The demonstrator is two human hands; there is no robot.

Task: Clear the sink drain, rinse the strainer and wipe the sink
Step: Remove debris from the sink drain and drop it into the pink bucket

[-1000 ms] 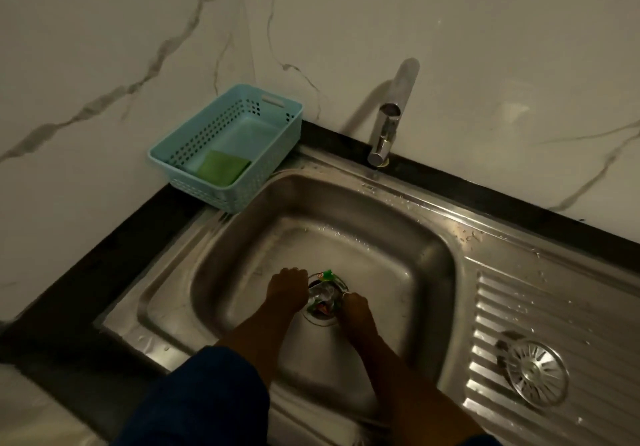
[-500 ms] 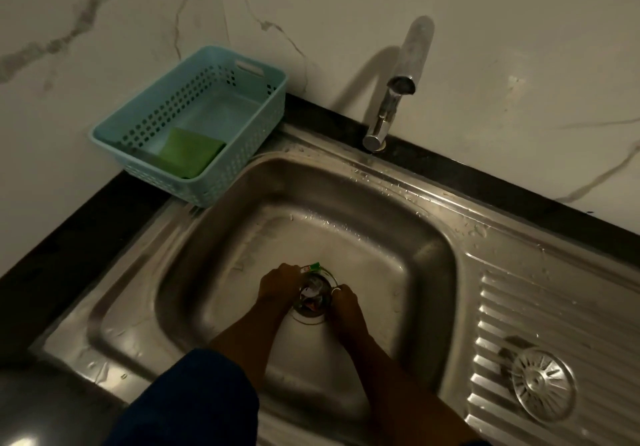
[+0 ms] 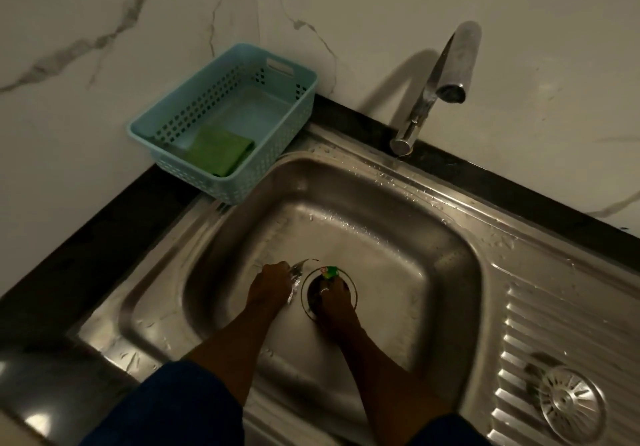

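Observation:
Both my hands are down in the steel sink (image 3: 433,272). My left hand (image 3: 272,284) is closed on a crinkled silvery wrapper (image 3: 297,277) just left of the drain (image 3: 348,281). Over the drain opening, my right hand (image 3: 332,298) has its fingers in the hole, touching a green scrap (image 3: 329,271) at the far rim; whether it grips the scrap I cannot tell. The round metal strainer (image 3: 571,402) lies on the ribbed drainboard at the right.
A light blue perforated basket (image 3: 294,78) with a green scrub pad (image 3: 218,149) stands on the black counter at the sink's back left corner. The chrome tap (image 3: 446,78) rises behind the sink, spout off. Marble wall behind.
My left hand has drawn the silvery wrapper out of the drain to the left. My right hand has moved onto the drain opening. The camera has shifted closer.

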